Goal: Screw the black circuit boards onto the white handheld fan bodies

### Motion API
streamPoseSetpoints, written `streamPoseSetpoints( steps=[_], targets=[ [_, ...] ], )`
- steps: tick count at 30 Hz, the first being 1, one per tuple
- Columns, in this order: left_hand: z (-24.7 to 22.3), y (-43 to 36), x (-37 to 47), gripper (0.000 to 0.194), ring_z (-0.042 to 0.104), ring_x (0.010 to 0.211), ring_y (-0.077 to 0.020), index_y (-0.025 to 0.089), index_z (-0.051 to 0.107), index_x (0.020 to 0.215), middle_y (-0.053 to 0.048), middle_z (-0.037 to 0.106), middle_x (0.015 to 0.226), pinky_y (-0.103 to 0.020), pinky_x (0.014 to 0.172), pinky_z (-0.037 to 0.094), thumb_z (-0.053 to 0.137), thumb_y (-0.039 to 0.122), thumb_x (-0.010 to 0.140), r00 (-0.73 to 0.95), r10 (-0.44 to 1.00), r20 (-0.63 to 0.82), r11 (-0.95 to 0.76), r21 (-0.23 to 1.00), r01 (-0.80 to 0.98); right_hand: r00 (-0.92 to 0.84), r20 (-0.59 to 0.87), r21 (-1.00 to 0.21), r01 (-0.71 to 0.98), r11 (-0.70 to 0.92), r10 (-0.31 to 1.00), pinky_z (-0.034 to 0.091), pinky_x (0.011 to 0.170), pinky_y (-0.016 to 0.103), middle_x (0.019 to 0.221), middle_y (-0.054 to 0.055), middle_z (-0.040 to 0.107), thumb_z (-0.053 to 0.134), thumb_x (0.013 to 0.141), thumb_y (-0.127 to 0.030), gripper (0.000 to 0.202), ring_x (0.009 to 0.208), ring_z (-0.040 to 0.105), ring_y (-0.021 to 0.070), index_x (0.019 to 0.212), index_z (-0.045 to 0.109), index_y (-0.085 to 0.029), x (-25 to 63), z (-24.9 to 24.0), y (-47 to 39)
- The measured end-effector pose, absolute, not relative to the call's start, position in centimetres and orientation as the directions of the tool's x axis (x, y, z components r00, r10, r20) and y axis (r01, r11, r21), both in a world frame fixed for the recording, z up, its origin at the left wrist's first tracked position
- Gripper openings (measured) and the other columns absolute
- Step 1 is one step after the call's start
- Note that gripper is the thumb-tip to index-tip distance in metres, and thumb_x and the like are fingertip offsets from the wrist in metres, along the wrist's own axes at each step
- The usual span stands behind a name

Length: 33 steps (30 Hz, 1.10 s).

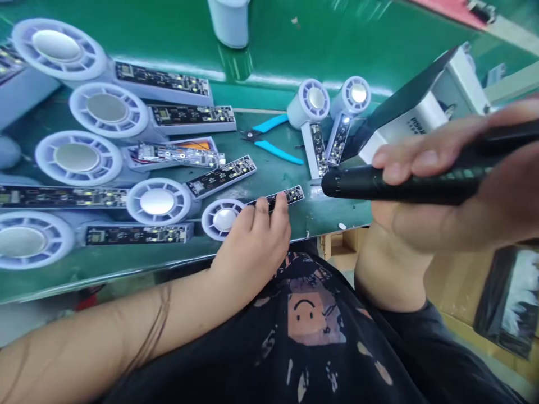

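Observation:
My left hand (256, 235) is closed on the handle of a small lilac handheld fan (223, 219) lying at the table's near edge. Its fingers cover part of the fan's black circuit board (295, 194), whose right end shows. In my right hand (442, 185) is a black electric screwdriver (362, 184), gripped around its barrel and raised in front of the camera. The bit points left, to the right of the board's end; whether it touches anything I cannot tell.
Several more fans (107, 109) with exposed boards lie at the left. Blue-handled cutting pliers (269, 137) rest mid-table. Two fans (315, 101) (356, 95) lie beyond the screwdriver, beside a black-and-white box-shaped device (412, 112). A lilac cylindrical part (231, 22) stands at the back of the green table (269, 73).

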<state>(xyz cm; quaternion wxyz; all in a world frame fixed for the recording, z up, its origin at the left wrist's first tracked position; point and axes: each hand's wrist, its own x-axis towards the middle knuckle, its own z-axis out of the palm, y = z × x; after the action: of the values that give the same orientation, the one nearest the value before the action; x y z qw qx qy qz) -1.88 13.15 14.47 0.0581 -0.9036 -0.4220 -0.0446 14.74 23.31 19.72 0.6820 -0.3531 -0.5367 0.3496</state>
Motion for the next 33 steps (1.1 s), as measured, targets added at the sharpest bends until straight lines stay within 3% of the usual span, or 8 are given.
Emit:
streamPoseSetpoints(
  steps=[4, 7, 14, 18, 21, 24, 30, 33],
  targets=[
    [14.6, 13.5, -1.8, 0.041, 0.071, 0.098, -0.0331, 0.000, 0.073, 0.115, -0.024, 0.070, 0.126, -0.038, 0.068, 0.054, 0.039, 0.002, 0.092, 0.624, 0.775, 0.104, -0.624, -0.030, 0.781, 0.200, 0.465, -0.855, -0.149, 0.496, 0.862, 0.044, 0.044, 0.024, 0.059, -0.009, 0.050, 0.072, 0.089, -0.038, 0.022, 0.046, 0.052, 0.0056, 0.086, 0.060, -0.019, 12.3, 18.3, 23.7],
    [14.8, 13.6, -1.8, 0.036, 0.073, 0.094, -0.0343, -0.002, 0.073, 0.113, -0.024, 0.072, 0.123, -0.037, 0.065, 0.055, 0.045, 0.004, 0.091, 0.647, 0.749, 0.139, -0.643, -0.082, 0.762, 0.147, 0.438, -0.878, -0.143, 0.457, 0.887, 0.035, 0.040, 0.026, 0.059, -0.007, 0.051, 0.075, 0.087, -0.039, 0.025, 0.043, 0.049, 0.0080, 0.084, 0.059, -0.019, 12.1, 17.8, 24.2],
    [14.8, 13.6, -1.9, 0.035, 0.074, 0.094, -0.0350, -0.003, 0.073, 0.113, -0.023, 0.073, 0.121, -0.036, 0.065, 0.056, 0.049, 0.004, 0.090, 0.640, 0.757, 0.133, -0.637, -0.069, 0.768, 0.118, 0.483, -0.867, -0.071, 0.493, 0.868, 0.038, 0.039, 0.025, 0.059, -0.007, 0.050, 0.075, 0.087, -0.043, 0.025, 0.044, 0.050, 0.0059, 0.082, 0.064, -0.021, 12.1, 17.1, 24.7],
    [14.9, 13.7, -2.1, 0.036, 0.073, 0.096, -0.0351, -0.004, 0.072, 0.115, -0.026, 0.071, 0.123, -0.037, 0.065, 0.056, 0.046, 0.006, 0.092, 0.640, 0.760, 0.111, -0.644, -0.007, 0.765, 0.098, 0.474, -0.869, -0.109, 0.483, 0.875, 0.042, 0.043, 0.027, 0.061, -0.004, 0.052, 0.076, 0.087, -0.036, 0.021, 0.046, 0.052, 0.0078, 0.083, 0.065, -0.019, 12.0, 17.2, 24.4],
    [14.9, 13.6, -2.2, 0.038, 0.072, 0.099, -0.0324, 0.001, 0.072, 0.118, -0.023, 0.070, 0.127, -0.036, 0.067, 0.056, 0.043, 0.007, 0.094, 0.630, 0.772, 0.090, -0.633, 0.014, 0.774, 0.114, 0.447, -0.882, -0.107, 0.459, 0.887, 0.041, 0.043, 0.030, 0.061, -0.002, 0.053, 0.058, 0.096, -0.053, 0.037, 0.045, 0.051, 0.0097, 0.081, 0.062, -0.020, 11.8, 17.3, 24.2],
    [14.9, 13.6, -2.1, 0.037, 0.072, 0.100, -0.0309, 0.003, 0.073, 0.118, -0.020, 0.071, 0.126, -0.035, 0.069, 0.056, 0.045, 0.006, 0.094, 0.611, 0.784, 0.104, -0.615, -0.001, 0.789, 0.118, 0.473, -0.874, -0.064, 0.482, 0.873, 0.039, 0.041, 0.032, 0.060, -0.001, 0.052, 0.047, 0.096, -0.065, 0.050, 0.043, 0.049, 0.0113, 0.077, 0.059, -0.020, 11.5, 17.1, 24.2],
    [14.7, 13.4, -2.1, 0.037, 0.072, 0.101, -0.0313, 0.001, 0.072, 0.119, -0.021, 0.071, 0.126, -0.035, 0.069, 0.055, 0.044, 0.002, 0.093, 0.600, 0.789, 0.135, -0.607, 0.012, 0.795, 0.148, 0.563, -0.819, -0.031, 0.573, 0.813, 0.036, 0.040, 0.029, 0.058, -0.003, 0.049, 0.035, 0.098, -0.070, 0.056, 0.041, 0.046, 0.0084, 0.078, 0.055, -0.022, 11.4, 16.8, 24.9],
    [14.3, 13.2, -2.0, 0.038, 0.071, 0.101, -0.0332, -0.001, 0.070, 0.122, -0.022, 0.070, 0.128, -0.037, 0.069, 0.056, 0.045, 0.002, 0.093, 0.616, 0.775, 0.141, -0.620, -0.020, 0.784, 0.077, 0.529, -0.847, -0.007, 0.531, 0.845, 0.037, 0.040, 0.030, 0.059, -0.003, 0.049, 0.043, 0.094, -0.073, 0.055, 0.042, 0.046, 0.0084, 0.075, 0.056, -0.022, 11.8, 16.9, 25.0]
  ],
)
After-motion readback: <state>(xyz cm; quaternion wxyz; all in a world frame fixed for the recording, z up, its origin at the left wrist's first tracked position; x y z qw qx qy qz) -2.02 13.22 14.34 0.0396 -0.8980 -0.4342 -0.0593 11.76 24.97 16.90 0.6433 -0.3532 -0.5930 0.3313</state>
